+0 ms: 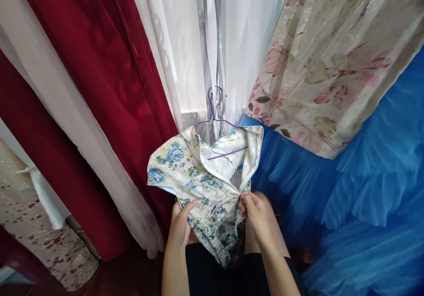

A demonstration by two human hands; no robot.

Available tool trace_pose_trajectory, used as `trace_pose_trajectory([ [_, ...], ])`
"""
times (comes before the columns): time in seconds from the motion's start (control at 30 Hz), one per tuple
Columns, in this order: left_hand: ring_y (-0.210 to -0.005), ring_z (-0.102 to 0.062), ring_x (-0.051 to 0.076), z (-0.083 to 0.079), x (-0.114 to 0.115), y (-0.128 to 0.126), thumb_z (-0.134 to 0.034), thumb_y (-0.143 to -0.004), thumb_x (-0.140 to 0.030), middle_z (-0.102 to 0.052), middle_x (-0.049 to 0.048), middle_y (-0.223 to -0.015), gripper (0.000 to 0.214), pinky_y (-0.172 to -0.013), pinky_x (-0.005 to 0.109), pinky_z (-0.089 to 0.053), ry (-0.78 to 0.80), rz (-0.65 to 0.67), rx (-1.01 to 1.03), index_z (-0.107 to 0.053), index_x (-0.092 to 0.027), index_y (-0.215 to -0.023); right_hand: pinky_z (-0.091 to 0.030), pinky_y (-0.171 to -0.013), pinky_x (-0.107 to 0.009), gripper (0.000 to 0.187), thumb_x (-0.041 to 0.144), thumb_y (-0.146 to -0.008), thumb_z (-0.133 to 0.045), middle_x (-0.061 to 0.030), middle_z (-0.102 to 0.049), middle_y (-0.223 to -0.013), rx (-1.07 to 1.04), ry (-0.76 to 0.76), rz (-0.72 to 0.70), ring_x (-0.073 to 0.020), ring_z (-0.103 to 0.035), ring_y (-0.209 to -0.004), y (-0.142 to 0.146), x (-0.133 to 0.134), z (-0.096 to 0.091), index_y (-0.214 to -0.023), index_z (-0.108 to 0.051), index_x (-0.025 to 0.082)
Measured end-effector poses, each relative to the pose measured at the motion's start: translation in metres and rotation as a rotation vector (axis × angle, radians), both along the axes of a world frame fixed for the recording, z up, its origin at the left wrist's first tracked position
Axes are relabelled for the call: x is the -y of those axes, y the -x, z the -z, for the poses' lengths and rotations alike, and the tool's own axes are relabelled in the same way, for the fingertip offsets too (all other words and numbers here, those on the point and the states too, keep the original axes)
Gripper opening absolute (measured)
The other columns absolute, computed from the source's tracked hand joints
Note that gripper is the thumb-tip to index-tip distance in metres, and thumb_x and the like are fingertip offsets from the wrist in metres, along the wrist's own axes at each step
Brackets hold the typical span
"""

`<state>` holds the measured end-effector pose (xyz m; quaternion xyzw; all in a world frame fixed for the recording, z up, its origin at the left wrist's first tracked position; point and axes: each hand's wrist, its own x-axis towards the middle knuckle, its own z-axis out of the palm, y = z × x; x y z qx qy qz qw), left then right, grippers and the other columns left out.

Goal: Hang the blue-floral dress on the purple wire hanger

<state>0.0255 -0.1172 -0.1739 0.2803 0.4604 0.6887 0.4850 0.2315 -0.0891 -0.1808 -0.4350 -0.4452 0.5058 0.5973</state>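
Observation:
A white garment with blue floral print [205,181] hangs from a purple wire hanger [211,118] in front of me. The hanger's lower bar shows through the open neckline. With thumb and fingers, my left hand [182,218] grips the garment's left side, low down. My right hand [253,205] pinches its front edge just below the neckline, pulling the cloth into folds there. The garment's lower part droops between my forearms, over my lap. Fingertips of both hands are partly hidden by cloth or by the hand itself.
Dark red drapes [109,88] and pale cloth hang at the left. White fabric [179,31] with silvery ribbons [207,31] is straight behind the hanger. At the right hang a beige floral cloth [324,75] and a blue tulle skirt [364,190]. Dark floor [122,276] shows at lower left.

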Motion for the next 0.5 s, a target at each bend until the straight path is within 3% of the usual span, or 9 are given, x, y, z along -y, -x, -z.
trace_pose_trajectory([
  [0.17,-0.089,-0.066,0.017,0.008,-0.01,0.018,-0.078,-0.067,-0.022,-0.068,0.002,-0.092,0.035,-0.084,0.028,-0.05,-0.081,-0.277,-0.022,-0.063,-0.018,-0.098,-0.027,-0.049,-0.027,0.036,0.044,-0.087,-0.063,0.0029,-0.043,-0.052,-0.086,-0.027,0.125,-0.012,-0.034,-0.05,-0.018,0.0,-0.009,-0.063,-0.051,0.021],
  [0.27,-0.095,-0.063,0.016,0.005,-0.009,0.009,-0.072,-0.075,-0.023,-0.064,0.0015,-0.097,0.024,-0.087,0.028,-0.048,-0.22,-0.578,-0.107,-0.062,-0.019,-0.097,-0.027,-0.051,-0.027,0.037,0.047,-0.087,-0.066,0.0029,-0.044,-0.052,0.01,-0.031,0.018,-0.0118,-0.036,-0.051,-0.019,0.008,-0.017,-0.065,-0.056,0.019],
  [0.33,-0.094,-0.061,0.016,-0.002,-0.006,-0.003,-0.071,-0.079,-0.024,-0.062,0.0008,-0.094,0.017,-0.086,0.027,-0.047,-0.302,-0.67,-0.191,-0.062,-0.02,-0.094,-0.026,-0.05,-0.026,0.039,0.05,-0.086,-0.069,0.0032,-0.044,-0.051,0.095,-0.026,-0.052,-0.011,-0.035,-0.05,-0.02,0.013,-0.021,-0.066,-0.059,0.018],
  [0.4,-0.09,-0.061,0.017,-0.012,-0.001,-0.018,-0.07,-0.082,-0.025,-0.062,0.0007,-0.09,0.013,-0.083,0.027,-0.047,-0.338,-0.546,-0.307,-0.063,-0.02,-0.091,-0.025,-0.05,-0.026,0.041,0.052,-0.085,-0.071,0.0033,-0.045,-0.05,0.14,-0.023,-0.089,-0.0102,-0.035,-0.049,-0.021,0.015,-0.023,-0.067,-0.06,0.017],
  [0.5,-0.09,-0.063,0.02,-0.021,0.005,-0.042,-0.068,-0.084,-0.023,-0.066,0.0035,-0.092,0.012,-0.083,0.029,-0.049,-0.304,-0.024,-0.54,-0.064,-0.02,-0.096,-0.023,-0.049,-0.025,0.043,0.053,-0.083,-0.072,0.0035,-0.045,-0.049,0.152,-0.007,-0.147,-0.0092,-0.035,-0.047,-0.017,0.016,-0.024,-0.065,-0.059,0.017],
])
